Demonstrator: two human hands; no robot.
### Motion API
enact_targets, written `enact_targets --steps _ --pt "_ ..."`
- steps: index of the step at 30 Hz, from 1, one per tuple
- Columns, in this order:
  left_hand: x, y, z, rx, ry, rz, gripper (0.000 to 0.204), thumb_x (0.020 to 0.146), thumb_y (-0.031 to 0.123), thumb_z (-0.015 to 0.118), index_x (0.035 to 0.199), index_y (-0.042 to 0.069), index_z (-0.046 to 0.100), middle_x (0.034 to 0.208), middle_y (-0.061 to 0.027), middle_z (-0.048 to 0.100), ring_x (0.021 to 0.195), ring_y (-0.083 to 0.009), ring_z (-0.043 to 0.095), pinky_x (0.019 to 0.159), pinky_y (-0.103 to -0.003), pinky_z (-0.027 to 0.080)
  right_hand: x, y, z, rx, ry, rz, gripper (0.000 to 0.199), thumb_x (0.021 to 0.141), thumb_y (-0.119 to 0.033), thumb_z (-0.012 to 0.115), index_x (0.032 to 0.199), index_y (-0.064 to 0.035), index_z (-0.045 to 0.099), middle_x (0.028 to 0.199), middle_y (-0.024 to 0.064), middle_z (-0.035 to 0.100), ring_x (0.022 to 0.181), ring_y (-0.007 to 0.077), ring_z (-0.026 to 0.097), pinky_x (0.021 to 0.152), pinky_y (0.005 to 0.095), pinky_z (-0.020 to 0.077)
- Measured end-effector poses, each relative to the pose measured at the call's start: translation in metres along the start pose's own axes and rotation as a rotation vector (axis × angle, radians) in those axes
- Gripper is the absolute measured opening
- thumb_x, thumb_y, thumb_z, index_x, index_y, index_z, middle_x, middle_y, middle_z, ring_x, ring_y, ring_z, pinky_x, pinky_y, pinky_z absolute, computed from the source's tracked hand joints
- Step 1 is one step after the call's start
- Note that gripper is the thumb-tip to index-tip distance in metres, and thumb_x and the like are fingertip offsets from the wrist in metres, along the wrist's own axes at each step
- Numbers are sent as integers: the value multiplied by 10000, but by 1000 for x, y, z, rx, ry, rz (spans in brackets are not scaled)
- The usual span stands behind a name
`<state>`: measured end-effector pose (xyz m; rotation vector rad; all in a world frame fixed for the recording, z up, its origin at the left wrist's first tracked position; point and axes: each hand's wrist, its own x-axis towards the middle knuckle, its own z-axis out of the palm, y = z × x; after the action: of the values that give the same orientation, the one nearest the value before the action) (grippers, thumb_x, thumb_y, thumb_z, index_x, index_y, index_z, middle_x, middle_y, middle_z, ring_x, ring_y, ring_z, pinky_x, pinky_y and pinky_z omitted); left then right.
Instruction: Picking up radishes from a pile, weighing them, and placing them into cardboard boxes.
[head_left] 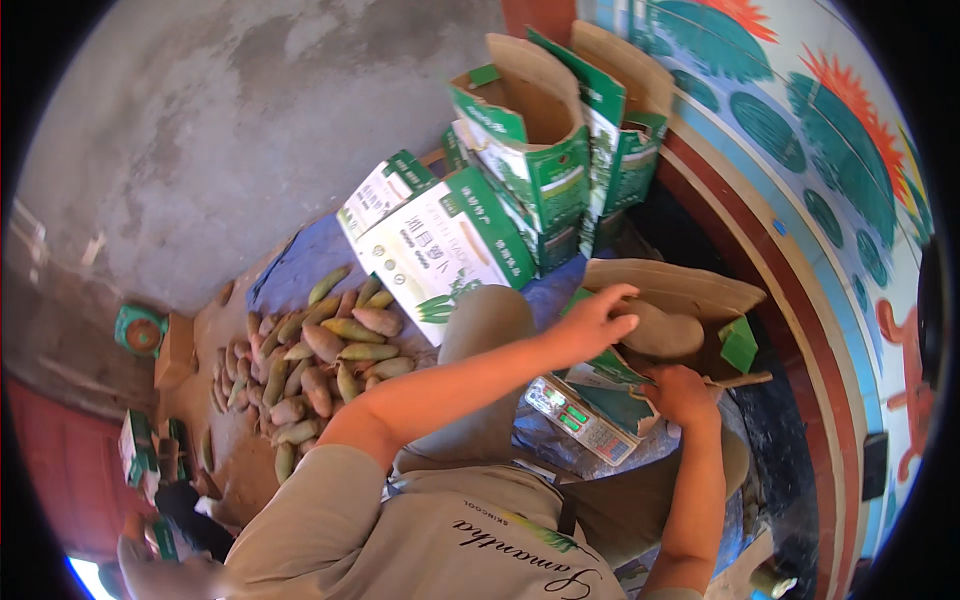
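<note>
An open green and white cardboard box (735, 292) stands in front of me, tilted, its brown inside showing. One large brownish root vegetable (662, 333) lies in it. Over the box's left edge reaches my left hand (597, 325), fingers apart and holding nothing, the fingertips beside the root. My right hand (683, 393) is closed on the box's near edge; its fingertips are partly hidden. Just below the box sits a digital scale (580, 420) with lit green figures, and the box seems to rest on it.
A heap of long green and reddish radishes (322, 343) covers the floor at left. Green and white cartons (545, 150) stand behind the box, with a flat-lying one (440, 250) nearer. A painted wall (800, 150) curves along the right. Another person (170, 560) is at lower left.
</note>
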<state>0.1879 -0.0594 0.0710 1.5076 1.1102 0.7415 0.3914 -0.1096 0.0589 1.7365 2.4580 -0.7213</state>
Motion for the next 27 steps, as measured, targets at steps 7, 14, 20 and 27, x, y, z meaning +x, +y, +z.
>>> enact_targets --steps 7,14,20,27 --pt "-45 -3 -57 5 104 300 319 890 92 555 1199 30 507 1133 -111 580 1027 -176 580 887 -309 463 4 10 10 72 113 -58 187 811 -179 584 936 -59 656 900 170 638 860 353 598 757 430 470" --pt "-138 -124 -180 342 634 92 205 865 70 582 1061 10 582 999 -88 628 929 -155 601 806 -277 474 8 8 9 77 112 -50 171 797 -137 594 908 -20 650 884 187 635 861 370 592 753 443 457" --pt "-288 -262 -221 690 601 -700 269 803 271 575 969 68 640 980 -168 632 937 -341 596 808 -415 470 13 13 9 128 85 -26 249 751 -141 649 944 18 648 894 221 632 846 361 613 761 388 466" --pt "-405 -312 -188 784 -53 -1274 381 799 337 579 1132 157 622 1197 -124 576 1129 -281 533 928 -367 441 8 23 -4 623 -52 -17 366 791 -222 656 1031 49 598 915 72 640 815 140 545 746 271 425"
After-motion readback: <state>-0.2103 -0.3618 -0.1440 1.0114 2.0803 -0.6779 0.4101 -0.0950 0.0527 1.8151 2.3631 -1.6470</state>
